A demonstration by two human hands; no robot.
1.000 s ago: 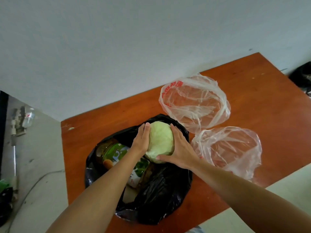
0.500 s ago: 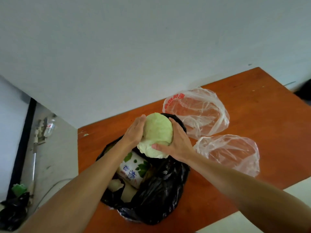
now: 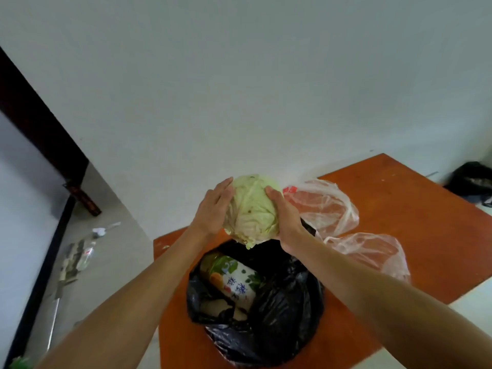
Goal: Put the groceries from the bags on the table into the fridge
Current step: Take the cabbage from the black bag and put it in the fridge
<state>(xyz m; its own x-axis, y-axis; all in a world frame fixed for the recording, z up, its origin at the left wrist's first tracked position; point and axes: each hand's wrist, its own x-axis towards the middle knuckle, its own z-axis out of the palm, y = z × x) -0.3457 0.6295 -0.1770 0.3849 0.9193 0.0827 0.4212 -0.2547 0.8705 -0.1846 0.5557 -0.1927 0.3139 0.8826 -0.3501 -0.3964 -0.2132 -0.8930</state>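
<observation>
Cabbage (image 3: 253, 209) is now riding higher than half a second ago, clear of the bag mouth it was sitting in a second back; both forearms are reaching further up and out.

Left hand (image 3: 213, 211) is cupping the cabbage's left side, fingers lying up along the leaves. Right hand (image 3: 286, 219) is wrapping the right side, fingertips curling over the top edge. Cabbage is hanging between the two palms, stem end facing the camera, touching nothing else.

Directly below the hands, a black bag (image 3: 287, 315) is lying open on the orange-brown surface (image 3: 426, 222). Inside it, under the left wrist, a labelled bottle (image 3: 234, 280) is lying tilted, green leaves and blue characters showing on the label. Other contents beneath it are too dark to make out.

Just right of the right hand, a clear bag (image 3: 324, 206) with red print is slumping on the surface; a second clear bag (image 3: 372, 251) is lying below the right wrist, beside the black one.

Far right of the hands, off the surface, another dark bag (image 3: 474, 182) is sitting by the wall. Far left, on the floor (image 3: 119, 262), blurred litter is lying, including a plastic bottle (image 3: 87, 251).
</observation>
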